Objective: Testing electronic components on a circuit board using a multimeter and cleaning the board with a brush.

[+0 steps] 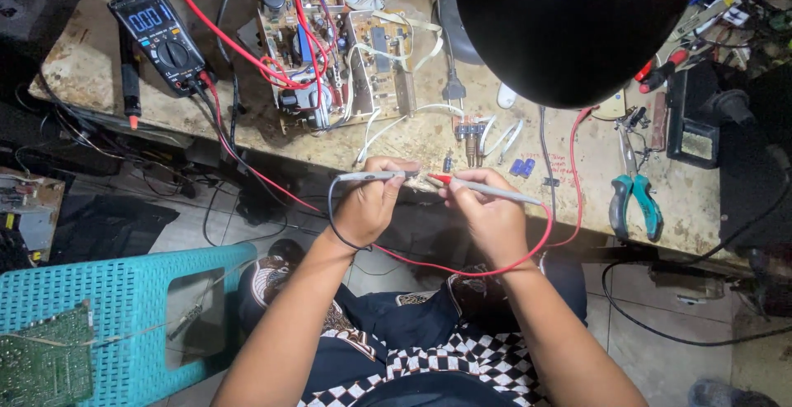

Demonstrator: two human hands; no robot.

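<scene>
My left hand (369,203) grips a grey multimeter probe (371,176) with a black lead, its tip pointing right. My right hand (488,213) grips a second grey probe (495,191) with a red tip and red lead, pointing left. The two tips meet near a small component (426,181) held between my fingers at the workbench's front edge; it is too small to identify. A black digital multimeter (158,37) lies at the bench's far left. An open circuit board (330,36) with red and white wires sits behind my hands.
A black lamp shade (569,19) hangs over the bench's right half. Teal-handled pliers (634,197) lie at the right, small capacitors (470,136) near the middle. A turquoise plastic stool (124,308) holding a green circuit board (45,362) stands at lower left.
</scene>
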